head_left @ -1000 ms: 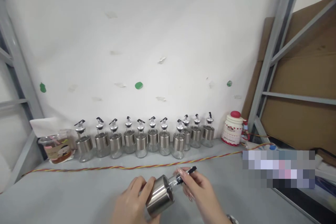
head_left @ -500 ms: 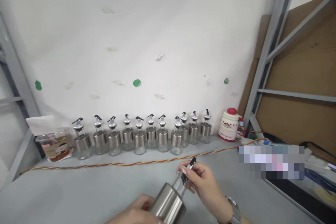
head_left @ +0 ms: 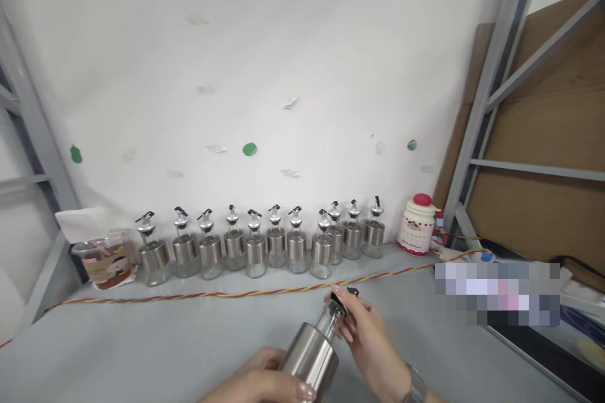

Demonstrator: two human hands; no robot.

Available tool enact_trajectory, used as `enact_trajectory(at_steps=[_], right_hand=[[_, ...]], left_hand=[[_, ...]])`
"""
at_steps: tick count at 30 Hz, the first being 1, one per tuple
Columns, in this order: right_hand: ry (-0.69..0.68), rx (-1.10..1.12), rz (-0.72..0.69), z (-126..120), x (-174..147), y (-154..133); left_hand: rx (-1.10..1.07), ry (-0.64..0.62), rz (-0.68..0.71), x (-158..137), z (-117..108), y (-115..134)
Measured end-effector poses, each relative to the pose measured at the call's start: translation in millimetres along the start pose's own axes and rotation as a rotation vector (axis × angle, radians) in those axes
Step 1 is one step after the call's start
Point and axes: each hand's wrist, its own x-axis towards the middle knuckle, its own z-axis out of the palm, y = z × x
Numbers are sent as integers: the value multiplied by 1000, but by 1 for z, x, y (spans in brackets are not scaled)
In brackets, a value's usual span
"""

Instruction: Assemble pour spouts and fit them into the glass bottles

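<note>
A glass oil bottle (head_left: 309, 352) with a brushed-metal sleeve is tilted over the grey table, its neck leaning up to the right. My left hand (head_left: 265, 381) is wrapped round the lower part of the sleeve, thumb across the front. At the bottle's mouth, my right hand (head_left: 366, 340) pinches a pourer spout (head_left: 337, 306) with black parts. The fingers cover much of the spout; how deep it sits in the neck I cannot tell. Behind, several like bottles (head_left: 256, 250) with silver and black pourers stand upright in a loose row.
A red and yellow twisted cord (head_left: 212, 294) crosses the table (head_left: 165, 340) before the bottles. A white jar with a red lid (head_left: 416, 227) stands at right, a plastic tub (head_left: 106, 264) at left. Grey metal posts flank the white wall; a dark-edged tray (head_left: 534, 346) lies at far right.
My right hand has turned at the pourer, whose black tip now shows behind the fingers. The bottle has shifted slightly right, and my left fingers reach further over its sleeve. The view moved slightly.
</note>
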Motion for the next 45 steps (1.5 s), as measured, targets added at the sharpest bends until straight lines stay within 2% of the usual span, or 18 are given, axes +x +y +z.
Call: enact_trajectory(at_steps=[5,8,11,13,17,20,23,25,27,31,33,36,40,42,44,45], right_hand=[[-2,-89,-76,-2,1,0],[-25,-142,-178,-9,7,-8],[25,-181,-295,-16,17,-20],[24,-353,-341,-19,24,-22],[-105,-829,-427,-18,29,-1],[-247,-948,-401,-16,30,23],[-337,-941,-366,-15,28,32],[-360,-895,-370,-13,25,27],[-383,-814,-371,-10,19,19],[-511,-540,-249,-1,-1,7],[-536,-497,-204,3,-14,7],[-470,-603,-248,7,-33,9],[-332,-706,-457,9,-43,-4],[-192,-726,-580,5,-32,-21],[14,-755,-655,-6,-9,-43],[160,-776,-691,-16,7,-55]], left_hand=[[-92,-178,3,29,-12,-8],[-110,-210,19,24,-18,-8],[-139,-234,76,11,-16,-5],[-157,-172,172,5,-10,-2],[-103,209,320,6,5,3],[-17,378,459,13,6,4],[18,382,492,18,1,3],[33,386,468,20,-1,2],[97,422,502,19,-2,2],[406,476,722,12,6,-1],[550,495,811,10,12,-5],[670,467,895,11,18,-12],[833,435,988,18,11,-16],[1035,469,981,21,0,-14],[1262,444,924,24,-11,-12],[1356,405,893,25,-16,-12]])
